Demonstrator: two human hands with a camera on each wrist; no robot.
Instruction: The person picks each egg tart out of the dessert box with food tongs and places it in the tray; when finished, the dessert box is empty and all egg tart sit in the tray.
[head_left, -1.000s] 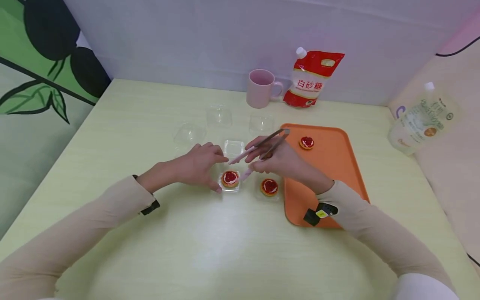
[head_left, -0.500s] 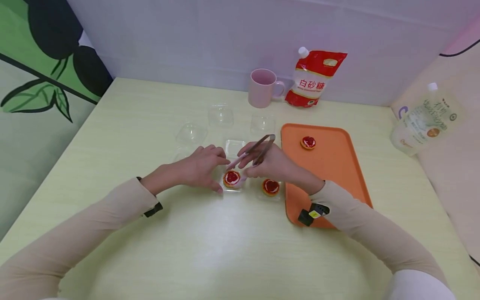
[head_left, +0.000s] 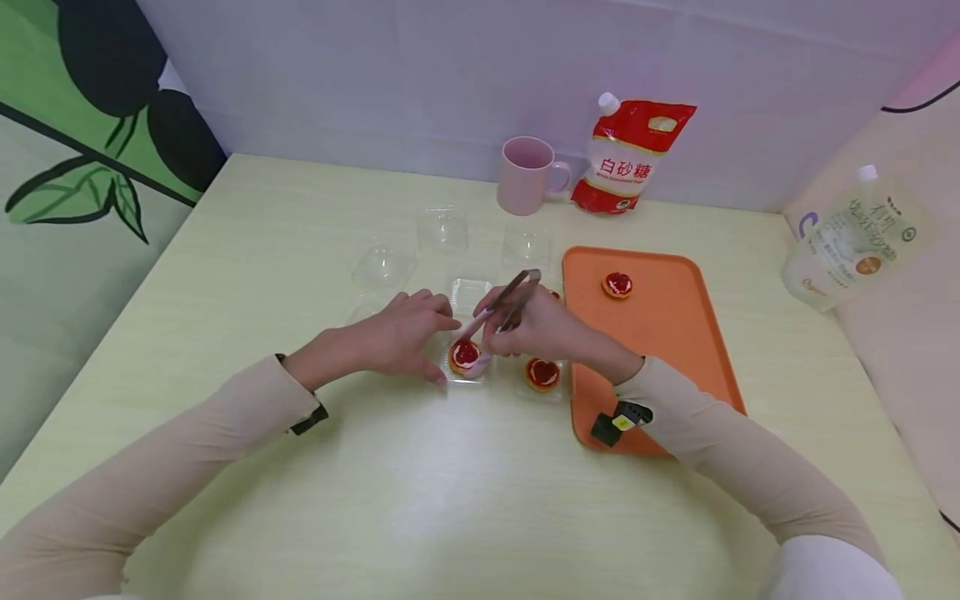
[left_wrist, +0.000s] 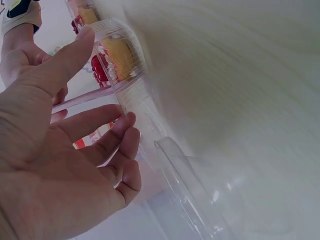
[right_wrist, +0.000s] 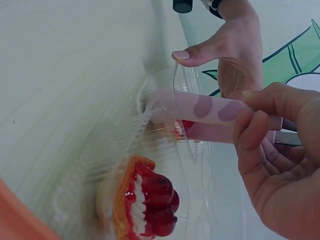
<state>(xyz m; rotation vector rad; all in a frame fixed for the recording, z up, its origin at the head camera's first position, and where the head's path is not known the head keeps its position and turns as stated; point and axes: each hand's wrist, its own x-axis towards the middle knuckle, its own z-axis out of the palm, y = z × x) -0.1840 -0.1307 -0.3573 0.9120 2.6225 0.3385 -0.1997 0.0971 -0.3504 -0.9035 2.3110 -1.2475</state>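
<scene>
My right hand (head_left: 536, 325) grips a pair of tongs (head_left: 504, 304) with metal handles and pale pink ends. Those pink ends reach down on either side of a red-topped fruit tart (head_left: 466, 357), which sits in a clear plastic box (left_wrist: 107, 32). At the box's left side, my left hand (head_left: 405, 333) touches the rim with its thumb on the near corner and its index finger toward the far one, the fingers spread and loose. A second tart (right_wrist: 150, 200), cream and glossy red fruit on a crust, lies in another clear box just right of the first.
On the right, an orange tray (head_left: 652, 367) bears one tart (head_left: 618, 285). Another tart (head_left: 554, 295) shows partly behind my right hand. Clear domed lids (head_left: 384, 267) stand farther back. A pink mug (head_left: 522, 177), a red sugar pouch (head_left: 630, 158) and a pale pouch (head_left: 847, 242) line the edges.
My right hand has moved slightly left and lowered the tongs' pink ends closer around the tart. The tart behind that hand has come partly into sight. My left hand stays at the box.
</scene>
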